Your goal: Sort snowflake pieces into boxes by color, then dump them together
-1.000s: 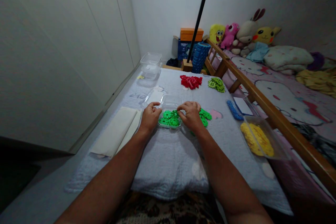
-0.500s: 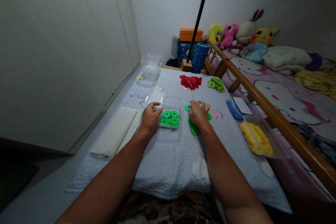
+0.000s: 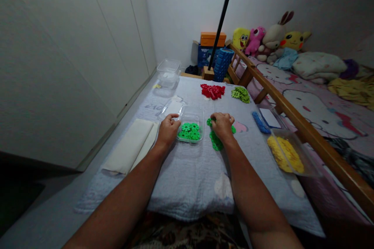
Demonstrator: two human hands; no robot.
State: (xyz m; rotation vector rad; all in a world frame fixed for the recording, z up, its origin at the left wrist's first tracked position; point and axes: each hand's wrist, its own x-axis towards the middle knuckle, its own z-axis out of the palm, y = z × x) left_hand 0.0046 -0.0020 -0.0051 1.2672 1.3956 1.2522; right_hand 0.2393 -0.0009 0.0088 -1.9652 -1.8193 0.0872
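My left hand (image 3: 168, 129) pinches the left rim of a clear plastic container (image 3: 202, 118) between thumb and fingers. Several bright green snowflake-shaped plastic discs (image 3: 189, 132) lie on the container's bottom. To the right, my right hand (image 3: 222, 125) is closed at the green pile (image 3: 215, 142) on the cloth, its fingertips curled round a green disc (image 3: 209, 122). The palm and forearm hide part of that pile.
Farther back lie a red pile (image 3: 213, 91) and a lime pile (image 3: 240, 94). On the right stand a container of yellow pieces (image 3: 286, 153) and some blue pieces (image 3: 260, 122). A folded beige cloth (image 3: 128, 146) is at left, stacked clear boxes (image 3: 168, 74) behind. A wooden bed rail (image 3: 292, 118) borders the right side.
The fingers of my right hand have closed and lowered onto a green disc at the pile's far left. My left hand keeps its place on the container.
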